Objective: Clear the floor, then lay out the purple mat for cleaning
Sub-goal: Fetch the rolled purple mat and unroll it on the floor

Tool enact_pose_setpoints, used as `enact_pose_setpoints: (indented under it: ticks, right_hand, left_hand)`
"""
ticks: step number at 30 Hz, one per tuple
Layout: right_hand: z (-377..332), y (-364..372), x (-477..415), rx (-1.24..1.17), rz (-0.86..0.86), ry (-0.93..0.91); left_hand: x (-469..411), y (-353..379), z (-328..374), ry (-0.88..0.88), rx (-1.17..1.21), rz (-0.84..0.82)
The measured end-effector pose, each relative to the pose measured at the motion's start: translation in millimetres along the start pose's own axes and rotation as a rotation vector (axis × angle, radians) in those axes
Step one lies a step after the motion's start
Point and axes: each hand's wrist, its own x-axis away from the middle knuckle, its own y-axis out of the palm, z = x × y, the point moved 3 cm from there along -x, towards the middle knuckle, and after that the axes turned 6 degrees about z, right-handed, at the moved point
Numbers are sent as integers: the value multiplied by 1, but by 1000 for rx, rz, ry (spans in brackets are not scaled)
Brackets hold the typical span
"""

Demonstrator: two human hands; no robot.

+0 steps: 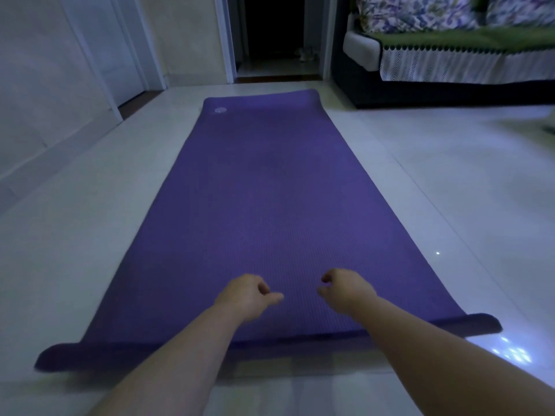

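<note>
1. Your left grip [246, 295] and right grip [345, 291] are over the mat's near end, fingers loosely curled, holding nothing.
2. Under them, the purple ribbed foam mat [264, 190] lies unrolled on the glossy white tiled floor [75, 235].
3. To the right of its far end stands a dark sofa with a green cover [450, 55].

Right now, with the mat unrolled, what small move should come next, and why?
Probably press the near edge of the purple mat flat: it looks curled up off the floor, while the left hand and right hand hover just above it, holding nothing.
</note>
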Motion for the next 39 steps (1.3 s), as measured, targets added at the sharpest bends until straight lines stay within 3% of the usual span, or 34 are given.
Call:
enact_pose_setpoints:
  ticks: [3, 6, 10, 14, 21, 31, 36, 39]
  right_hand:
    - [12, 17, 10, 26, -229, -85]
    - [23, 23, 24, 114, -371, -133]
    - [34, 25, 30, 316, -466, -196]
    - [42, 35, 34, 388, -469, -225]
    - [33, 55, 53, 376, -625, -251]
    - [45, 77, 87, 282, -883, -42]
    - [51, 82, 83, 260, -841, -15]
    - [49, 77, 65, 385, -454, -141]
  left_hand:
    - [12, 15, -4, 63, -105, -319]
    - [22, 15, -4, 211, -399, -333]
    - [30, 22, -9, 258, -426, -365]
    - [39, 39, -24, 222, -357, -463]
    - [49, 43, -53, -8, -154, -581]
    - [81, 73, -61, -95, -194, -826]
    - [89, 85, -67, -96, -196, -872]
    - [83, 80, -79, -220, -36, -828]
